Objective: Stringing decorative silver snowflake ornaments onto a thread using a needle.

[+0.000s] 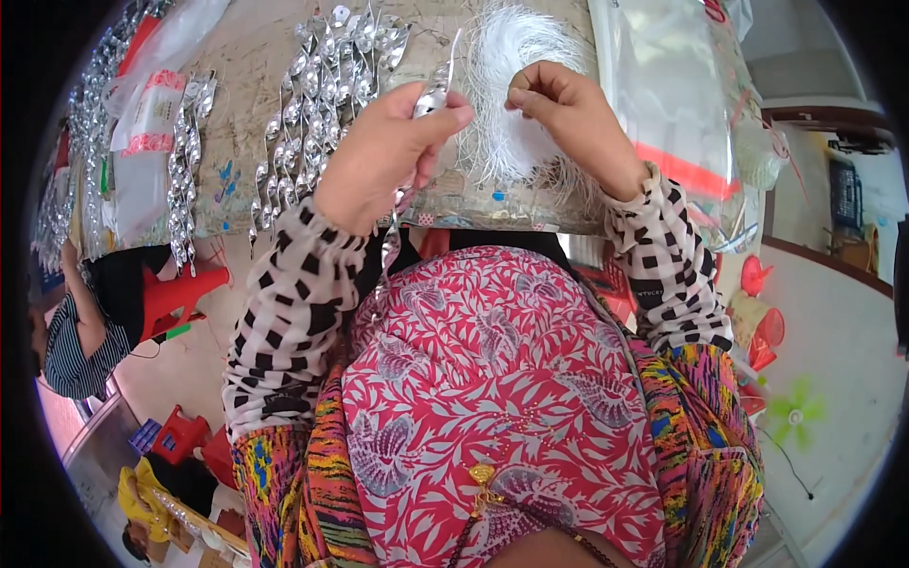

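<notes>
- Left hand (383, 156): closed, thumb and fingers gripping silver twisted strip (433, 99); it's up over the worktable's (431, 204) near part.
- Strip: shiny, mirror-like, spiralled; narrow pale tip sticks up above the fist. Middle hidden by palm; lower length drops past the wrist over the table edge, its end hard to pick out against the patterned apron (492, 350).
- Right hand (573, 118): thumb and fingertip pinched together; can't tell if a fine strand is between them.
- White strand bundle (502, 57): between the hands, partly behind right one, single threads blur.
- More silver strips (341, 71): left of there, tops cut off.
- Clear plastic bags (663, 85): far right, cropped above.
</notes>
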Demonstrator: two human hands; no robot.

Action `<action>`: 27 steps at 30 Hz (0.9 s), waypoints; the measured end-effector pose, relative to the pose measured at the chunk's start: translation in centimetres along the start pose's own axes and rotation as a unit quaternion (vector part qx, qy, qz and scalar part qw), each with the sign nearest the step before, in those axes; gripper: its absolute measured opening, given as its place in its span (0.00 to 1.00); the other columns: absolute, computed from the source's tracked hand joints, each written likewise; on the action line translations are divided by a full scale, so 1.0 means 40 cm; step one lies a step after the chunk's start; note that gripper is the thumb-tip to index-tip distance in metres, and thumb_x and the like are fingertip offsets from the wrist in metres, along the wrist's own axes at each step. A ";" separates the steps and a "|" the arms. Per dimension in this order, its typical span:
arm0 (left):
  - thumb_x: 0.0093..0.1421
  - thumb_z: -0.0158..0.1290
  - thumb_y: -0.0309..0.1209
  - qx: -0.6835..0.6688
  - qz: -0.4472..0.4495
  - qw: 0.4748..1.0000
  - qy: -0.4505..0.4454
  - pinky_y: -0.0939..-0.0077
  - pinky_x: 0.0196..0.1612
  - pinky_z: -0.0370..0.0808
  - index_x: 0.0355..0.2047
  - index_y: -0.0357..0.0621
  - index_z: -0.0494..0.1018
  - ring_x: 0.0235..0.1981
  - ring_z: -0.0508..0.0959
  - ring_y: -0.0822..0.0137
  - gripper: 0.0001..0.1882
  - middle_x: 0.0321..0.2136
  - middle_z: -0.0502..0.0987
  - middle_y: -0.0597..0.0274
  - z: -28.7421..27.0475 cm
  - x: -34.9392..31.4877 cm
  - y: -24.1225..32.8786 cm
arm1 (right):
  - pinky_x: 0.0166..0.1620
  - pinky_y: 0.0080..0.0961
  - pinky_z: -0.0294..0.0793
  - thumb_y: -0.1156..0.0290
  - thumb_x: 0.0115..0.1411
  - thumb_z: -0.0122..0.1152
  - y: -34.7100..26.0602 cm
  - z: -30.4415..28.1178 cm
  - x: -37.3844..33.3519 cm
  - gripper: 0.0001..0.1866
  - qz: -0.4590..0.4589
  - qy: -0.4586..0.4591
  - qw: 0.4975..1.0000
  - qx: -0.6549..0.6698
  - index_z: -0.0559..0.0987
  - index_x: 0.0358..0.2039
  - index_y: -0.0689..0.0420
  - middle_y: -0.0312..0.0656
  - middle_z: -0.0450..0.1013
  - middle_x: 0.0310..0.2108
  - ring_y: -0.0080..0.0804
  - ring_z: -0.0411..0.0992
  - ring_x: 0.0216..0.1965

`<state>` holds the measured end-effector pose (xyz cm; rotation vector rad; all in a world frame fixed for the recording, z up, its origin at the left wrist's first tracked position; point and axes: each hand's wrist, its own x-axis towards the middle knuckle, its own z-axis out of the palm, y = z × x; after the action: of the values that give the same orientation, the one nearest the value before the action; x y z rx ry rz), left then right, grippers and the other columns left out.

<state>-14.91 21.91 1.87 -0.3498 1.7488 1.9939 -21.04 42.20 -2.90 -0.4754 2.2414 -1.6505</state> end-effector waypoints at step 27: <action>0.53 0.59 0.35 0.068 0.046 0.995 0.047 0.87 0.16 0.58 0.33 0.41 0.74 0.13 0.63 0.82 0.12 0.15 0.68 0.74 -0.050 -0.041 0.000 | 0.44 0.24 0.69 0.72 0.57 0.59 -0.103 0.075 -0.035 0.17 -0.339 0.087 0.893 -0.284 0.72 0.48 0.60 0.43 0.74 0.38 0.30 0.71 0.41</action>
<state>-13.70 19.66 2.33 -0.3276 1.9816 1.9352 -18.13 39.12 0.26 -1.4439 2.9015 -1.2750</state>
